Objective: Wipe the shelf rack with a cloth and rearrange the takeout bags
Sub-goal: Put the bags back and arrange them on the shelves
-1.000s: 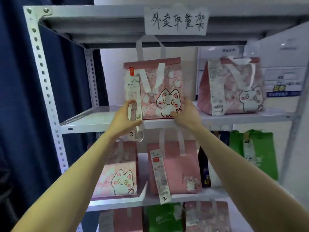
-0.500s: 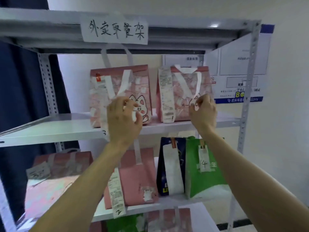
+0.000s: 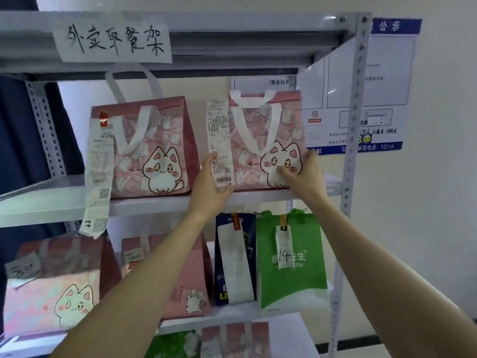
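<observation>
On the left of the upper shelf (image 3: pixel 51 204) a first pink bag (image 3: pixel 154 151) is stood upright, with a long receipt (image 3: pixel 99 164) hung from its left edge down past the shelf lip. Just beside it, with only a narrow gap between them, a second pink bag (image 3: pixel 258 130) is stood, and this is the one held from both sides. The left hand (image 3: pixel 209 182) is set at its lower left corner, with the fingers (image 3: pixel 219 189) closed on that corner and the thumb laid up the front over a shorter receipt (image 3: pixel 219 130). The right hand (image 3: pixel 307 174) is set at the lower right corner, with the fingers curled onto the cat print and the thumb placed against the side edge, so the bag is gripped there too. The bag's long axis runs left to right along the shelf, its printed face is turned outward, and it lies squarely between the two hands, neither being nearer. Further right, only a short stretch of bare shelf is left before the rack's post (image 3: pixel 352 140). No cloth is seen in either hand. The step in hand is judged to be the placing of this bag. With little room on either side, any shift would be best made along the shelf with both corners moved together.
</observation>
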The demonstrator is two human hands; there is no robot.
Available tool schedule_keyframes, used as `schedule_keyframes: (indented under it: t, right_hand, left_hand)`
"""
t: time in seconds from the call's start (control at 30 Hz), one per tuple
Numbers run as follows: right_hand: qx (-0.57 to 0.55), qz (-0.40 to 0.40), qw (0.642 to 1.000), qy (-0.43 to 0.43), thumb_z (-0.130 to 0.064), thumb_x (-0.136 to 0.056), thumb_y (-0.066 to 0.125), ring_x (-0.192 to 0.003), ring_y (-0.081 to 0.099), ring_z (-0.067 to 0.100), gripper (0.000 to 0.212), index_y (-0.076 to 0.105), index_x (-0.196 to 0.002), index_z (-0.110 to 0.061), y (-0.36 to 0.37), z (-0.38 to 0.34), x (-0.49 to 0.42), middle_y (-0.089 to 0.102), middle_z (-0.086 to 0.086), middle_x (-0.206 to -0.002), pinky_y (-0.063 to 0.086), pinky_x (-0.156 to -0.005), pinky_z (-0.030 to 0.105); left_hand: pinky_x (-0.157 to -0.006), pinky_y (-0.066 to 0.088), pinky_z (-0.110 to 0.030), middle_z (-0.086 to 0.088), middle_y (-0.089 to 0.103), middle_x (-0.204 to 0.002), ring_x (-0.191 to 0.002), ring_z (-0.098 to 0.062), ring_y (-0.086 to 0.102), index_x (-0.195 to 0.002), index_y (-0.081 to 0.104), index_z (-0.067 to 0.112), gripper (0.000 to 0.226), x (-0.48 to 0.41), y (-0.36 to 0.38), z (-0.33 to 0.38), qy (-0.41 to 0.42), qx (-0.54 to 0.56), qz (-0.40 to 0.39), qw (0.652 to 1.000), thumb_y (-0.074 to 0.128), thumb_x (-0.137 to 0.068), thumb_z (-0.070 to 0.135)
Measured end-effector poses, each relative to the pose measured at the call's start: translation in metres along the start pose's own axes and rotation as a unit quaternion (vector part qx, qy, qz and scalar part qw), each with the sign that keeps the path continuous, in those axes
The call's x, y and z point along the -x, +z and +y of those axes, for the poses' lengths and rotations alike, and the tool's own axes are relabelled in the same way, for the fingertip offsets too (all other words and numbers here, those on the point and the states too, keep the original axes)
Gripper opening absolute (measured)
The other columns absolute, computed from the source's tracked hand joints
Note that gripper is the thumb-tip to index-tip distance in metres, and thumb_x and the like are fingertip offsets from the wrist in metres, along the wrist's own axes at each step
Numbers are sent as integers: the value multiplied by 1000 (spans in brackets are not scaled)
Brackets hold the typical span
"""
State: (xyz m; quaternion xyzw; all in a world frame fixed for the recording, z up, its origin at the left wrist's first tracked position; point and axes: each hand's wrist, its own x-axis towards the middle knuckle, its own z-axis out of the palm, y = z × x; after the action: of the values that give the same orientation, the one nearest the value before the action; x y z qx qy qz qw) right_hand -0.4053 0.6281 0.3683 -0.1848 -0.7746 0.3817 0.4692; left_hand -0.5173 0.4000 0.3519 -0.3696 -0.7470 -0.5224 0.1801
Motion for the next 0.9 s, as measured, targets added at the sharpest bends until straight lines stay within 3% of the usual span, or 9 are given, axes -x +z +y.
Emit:
schedule_keyframes:
  t: [0.07, 0.2, 0.3, 0.33, 0.47, 0.6, 0.77, 0.9]
  right_hand:
    - [-11, 21, 1000, -18, -40, -84, 84, -103, 64, 18, 61, 37, -121, -28, -8, 5, 19, 62, -6, -118, 56, -85, 38]
    - [-37, 62, 997, -34, -40, -82, 85, -102, 69, 14, 66, 34, -125, -31, -23, -2, 57, 63, -14, -116, 61, -89, 40]
    - [-53, 100, 993, -45, -25, -85, 86, -97, 62, -4, 67, 38, -131, -17, -32, -22, 84, 62, -12, -113, 54, -80, 11]
    - [-60, 108, 991, -52, -24, -85, 86, -96, 61, -7, 68, 39, -134, -14, -34, -32, 95, 62, -12, -113, 53, -77, 7]
    - [-69, 132, 986, -78, -28, -85, 85, -91, 63, -15, 68, 38, -131, -15, -28, -81, 137, 58, -22, -107, 57, -78, 16]
    - [-62, 132, 984, -104, -43, -81, 82, -98, 68, 9, 71, 36, -130, -20, 5, -145, 186, 61, -15, -112, 61, -88, 46]
    - [-58, 84, 986, -133, -44, -82, 84, -98, 65, 9, 75, 37, -135, -22, 84, -230, 240, 59, -13, -117, 61, -88, 44]
    - [-51, 19, 986, -157, -47, -83, 81, -126, 58, 28, 89, 30, -148, -16, 164, -279, 266, 53, 4, -144, 51, -107, 52]
  left_hand:
    - [-115, 54, -44, 5, 58, -153, -136, -14, 62, -161, 32, 40, 91, 8, 2, -2, 24, 11, 5, 1000, 84, -92, 12]
    - [-123, 45, -46, 10, 48, -162, -149, -10, 45, -157, 42, 43, 82, 26, 0, 8, 59, 23, 12, 998, 82, -93, 12]
    - [-129, 33, -43, 16, 46, -161, -149, -3, 38, -156, 45, 42, 75, 43, -14, 15, 77, 26, 14, 997, 81, -96, 14]
    - [-129, 34, -45, 18, 46, -160, -150, -4, 40, -155, 46, 45, 74, 48, -22, 16, 81, 39, 12, 996, 80, -96, 14]
    - [-120, 47, -54, 11, 52, -157, -148, -18, 51, -153, 47, 49, 77, 73, -73, 19, 100, 84, 25, 991, 77, -92, 13]
    - [-114, 53, -53, 8, 53, -155, -143, -19, 56, -154, 47, 45, 79, 107, -156, 14, 109, 87, 48, 989, 75, -91, 6]
    - [-107, 59, -45, 9, 61, -146, -130, -15, 65, -151, 50, 39, 79, 150, -280, -26, 100, 51, 99, 989, 76, -90, -4]
    - [-109, 57, -50, 14, 60, -145, -130, -16, 64, -150, 48, 43, 77, 165, -369, -70, 65, -19, 132, 989, 77, -91, 3]
